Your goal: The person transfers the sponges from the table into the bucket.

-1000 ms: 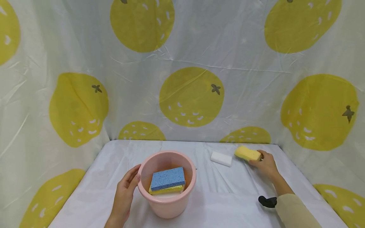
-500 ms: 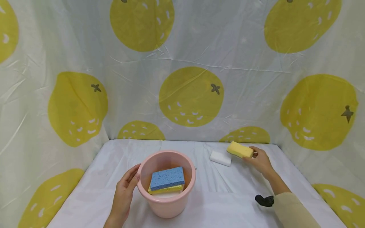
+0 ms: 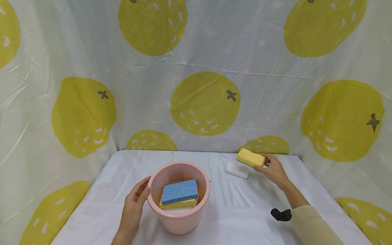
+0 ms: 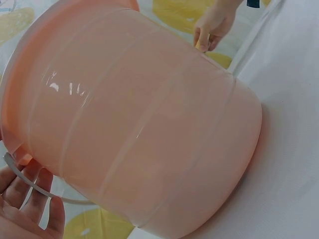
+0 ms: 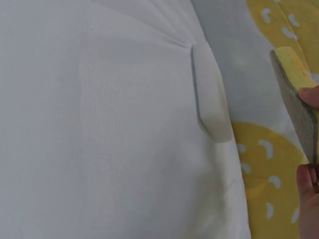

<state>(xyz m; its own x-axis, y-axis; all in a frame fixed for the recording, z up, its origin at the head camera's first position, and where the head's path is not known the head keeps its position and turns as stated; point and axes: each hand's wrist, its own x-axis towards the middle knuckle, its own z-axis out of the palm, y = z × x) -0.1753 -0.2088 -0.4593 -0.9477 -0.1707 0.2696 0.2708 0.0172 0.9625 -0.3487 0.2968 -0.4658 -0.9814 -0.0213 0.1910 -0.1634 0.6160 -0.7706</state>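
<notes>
My left hand point(image 3: 131, 206) grips the rim of a pink plastic bucket point(image 3: 180, 224) at its left side. In the left wrist view, its fingers point(image 4: 37, 194) reach up to the rim beside the thin bail handle point(image 4: 30, 181). Inside the bucket, a blue sponge point(image 3: 180, 191) lies on a yellow sponge point(image 3: 177, 204), with something white under them. My right hand point(image 3: 274, 172) pinches another yellow sponge point(image 3: 249, 157) by its right end, raised off the table. In the right wrist view this sponge point(image 5: 294, 94) shows a grey layer on one side.
A white rectangular block point(image 3: 236, 170) lies on the white cloth-covered table point(image 3: 245, 224), left of and below the raised sponge. A lemon-print curtain point(image 3: 260, 85) hangs behind and at both sides. A black piece point(image 3: 281, 215) sticks out at the right sleeve.
My right hand has carried the yellow sponge leftward and slightly up, to just beyond the white block. My left hand and the bucket have stayed in place.
</notes>
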